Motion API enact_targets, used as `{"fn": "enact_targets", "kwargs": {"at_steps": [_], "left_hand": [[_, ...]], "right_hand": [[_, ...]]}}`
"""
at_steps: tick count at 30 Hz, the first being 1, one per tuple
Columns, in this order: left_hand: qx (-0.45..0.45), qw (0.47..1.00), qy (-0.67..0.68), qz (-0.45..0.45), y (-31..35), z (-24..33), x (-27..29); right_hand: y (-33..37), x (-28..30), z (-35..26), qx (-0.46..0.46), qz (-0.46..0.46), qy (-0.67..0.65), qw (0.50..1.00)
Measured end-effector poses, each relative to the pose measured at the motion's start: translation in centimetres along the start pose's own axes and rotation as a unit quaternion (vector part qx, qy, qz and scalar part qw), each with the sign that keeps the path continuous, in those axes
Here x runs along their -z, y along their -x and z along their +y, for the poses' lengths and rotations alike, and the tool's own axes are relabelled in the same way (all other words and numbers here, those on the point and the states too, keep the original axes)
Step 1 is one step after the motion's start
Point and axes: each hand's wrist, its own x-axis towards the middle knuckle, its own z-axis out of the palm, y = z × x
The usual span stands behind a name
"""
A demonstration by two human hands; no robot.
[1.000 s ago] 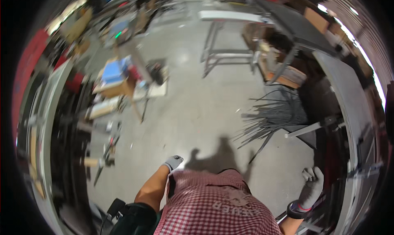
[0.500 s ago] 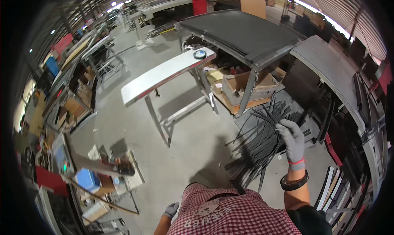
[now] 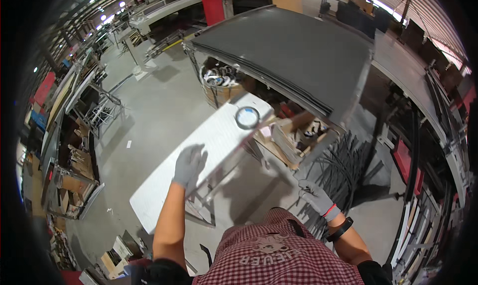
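Note:
My left hand (image 3: 188, 166), in a grey glove, is over the middle of a long white board (image 3: 164, 183) on a narrow stand. Its fingers are stretched out, and it grips nothing. A roll of tape (image 3: 247, 117) lies at the board's far end. My right hand (image 3: 316, 200), also gloved, is to the right of the board, in front of a heap of thin dark strips (image 3: 343, 165). Its fingers are loosely bent and apart, with nothing visible between them.
A large table with a dark sheet top (image 3: 294, 48) stands beyond the board. Under it are a cardboard box (image 3: 294, 143) of odds and ends and a round bin (image 3: 221, 93). Long profiles (image 3: 411, 230) lean at the right. Shelving (image 3: 74, 185) lines the left side.
I have come closer to the white board. My left hand has risen from low beside my body to the board. My right hand has dropped from above the strips.

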Motion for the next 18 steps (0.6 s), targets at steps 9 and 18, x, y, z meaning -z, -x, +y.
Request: {"fn": "enact_targets", "kwargs": {"at_steps": [9,18], "left_hand": [[0.275,0.897,-0.007,-0.347,-19.2,-13.1,-4.4],[0.406,0.855,0.323,-0.012,-20.9,-28.0,7.1]], "right_hand": [[-33.2,-3.6,-2.7,0.025,0.099,-0.091,0.991],[-54.4,-16.1,-7.7,0.087,-0.235,0.042,0.967]]}}
